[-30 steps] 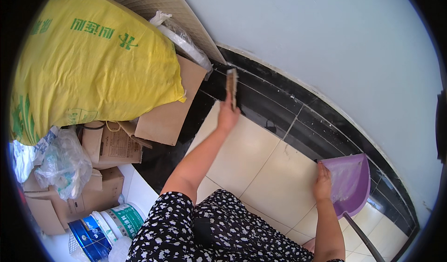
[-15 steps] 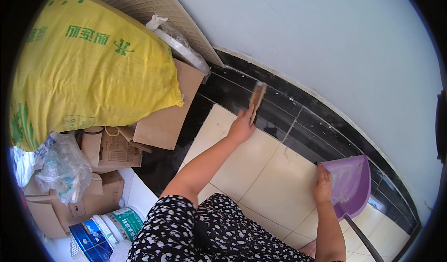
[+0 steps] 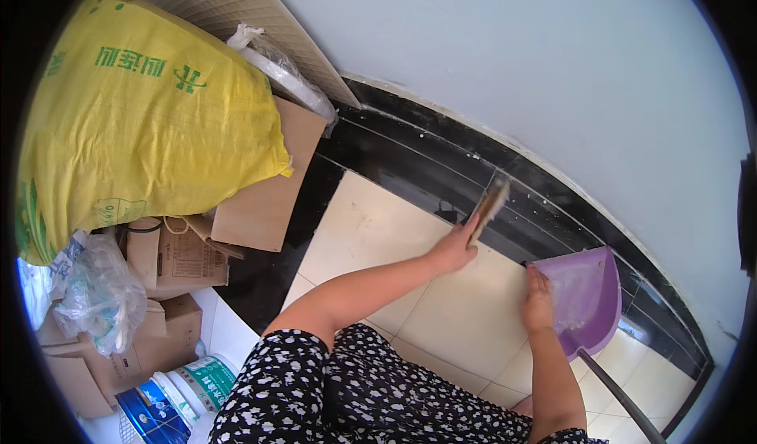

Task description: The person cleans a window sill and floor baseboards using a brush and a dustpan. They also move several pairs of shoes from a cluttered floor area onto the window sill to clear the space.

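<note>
A hand brush (image 3: 490, 204) with pale bristles is gripped in my left hand (image 3: 456, 248), its head over the black floor tiles by the wall. The bristles are slightly blurred. On the right lies a purple dustpan (image 3: 605, 302), its open side facing the brush and whitish dirt on its pan. My right hand (image 3: 538, 298) holds the dustpan by its near side edge. The dustpan's long dark handle (image 3: 623, 398) slants down to the lower right. Small white specks (image 3: 473, 156) of debris are scattered on the black tiles.
A large yellow sack (image 3: 158, 121) rests against cardboard boxes (image 3: 248, 207) on the left. Below are a clear plastic bag (image 3: 106, 286) and paint buckets (image 3: 201, 381). A white wall (image 3: 536, 57) bounds the far side. Cream tiles (image 3: 441, 326) cover the nearer floor.
My left hand has swept the brush rightward along the black tiles, closer to the dustpan. The dustpan and my right hand stay nearly in place; the view has shifted slightly.
</note>
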The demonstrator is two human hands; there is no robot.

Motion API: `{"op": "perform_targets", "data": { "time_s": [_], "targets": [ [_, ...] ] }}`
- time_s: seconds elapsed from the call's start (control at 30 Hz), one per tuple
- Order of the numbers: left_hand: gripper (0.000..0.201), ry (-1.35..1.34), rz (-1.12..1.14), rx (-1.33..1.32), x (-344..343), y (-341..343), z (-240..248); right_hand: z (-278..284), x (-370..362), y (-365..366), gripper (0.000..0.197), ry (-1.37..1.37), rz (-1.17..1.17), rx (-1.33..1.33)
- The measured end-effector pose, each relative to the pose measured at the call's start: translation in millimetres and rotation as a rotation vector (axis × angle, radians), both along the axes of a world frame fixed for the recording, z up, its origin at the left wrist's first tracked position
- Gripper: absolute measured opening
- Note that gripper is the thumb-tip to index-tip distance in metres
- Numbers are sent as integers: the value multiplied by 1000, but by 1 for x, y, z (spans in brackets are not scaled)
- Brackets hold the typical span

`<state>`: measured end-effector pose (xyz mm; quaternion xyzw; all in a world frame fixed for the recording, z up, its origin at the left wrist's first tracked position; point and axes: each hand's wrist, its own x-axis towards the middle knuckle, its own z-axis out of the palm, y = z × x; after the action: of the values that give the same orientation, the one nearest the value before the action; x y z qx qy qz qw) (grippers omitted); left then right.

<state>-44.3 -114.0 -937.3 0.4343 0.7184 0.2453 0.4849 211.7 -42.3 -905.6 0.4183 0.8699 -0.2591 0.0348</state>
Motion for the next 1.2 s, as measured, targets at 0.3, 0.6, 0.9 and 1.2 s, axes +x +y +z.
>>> {"op": "perform_targets", "data": {
  "time_s": [0.3,0.6,0.9,1.2],
  "targets": [
    [63,-609,932,224,-70,7,98,-13,7,-5,56,80,8,63],
    [83,-484,682,256,69,67,79,-19,4,-6,55,86,-6,78],
    [81,-223,988,372,-40,50,55,-23,11,-7,56,109,9,60],
    [76,-105,719,467,23,27,28,-24,12,-4,54,104,18,61]
  ]
}}
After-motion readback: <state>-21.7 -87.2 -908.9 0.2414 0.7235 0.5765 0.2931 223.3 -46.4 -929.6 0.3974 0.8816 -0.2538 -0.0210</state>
